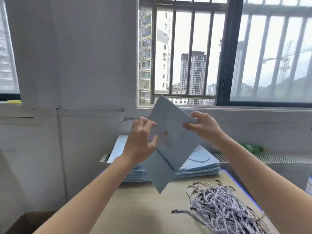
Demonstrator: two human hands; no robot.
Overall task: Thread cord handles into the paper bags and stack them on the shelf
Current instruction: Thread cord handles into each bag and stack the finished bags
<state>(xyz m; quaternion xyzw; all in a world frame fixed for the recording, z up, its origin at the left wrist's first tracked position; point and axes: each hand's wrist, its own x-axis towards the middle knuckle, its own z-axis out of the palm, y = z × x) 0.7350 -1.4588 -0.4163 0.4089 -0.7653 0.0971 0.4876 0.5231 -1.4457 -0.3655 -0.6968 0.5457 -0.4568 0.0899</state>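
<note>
Nearest us, the cords [222, 211] are lying in a tangled heap on the table [135, 208], to the right, with many seemingly waiting to be used. Beyond them the stack [199, 168] of flat blue bags is sitting at the far edge, and a cord loop is showing on its top bag — so we are judging that some bags are already threaded, though we cannot tell how many. We are holding one bag [170, 132] up in the air between both hands, tilted, above the table and in front of the stack. Our left hand [141, 141] is pinching the bag's left edge, thumb and curled fingers closing on the paper. Our right hand [204, 127] is gripping the upper right corner, fingers curled tight round it. No cord is visible in this bag — threading it and stacking it are, by our reckoning, still ahead.
</note>
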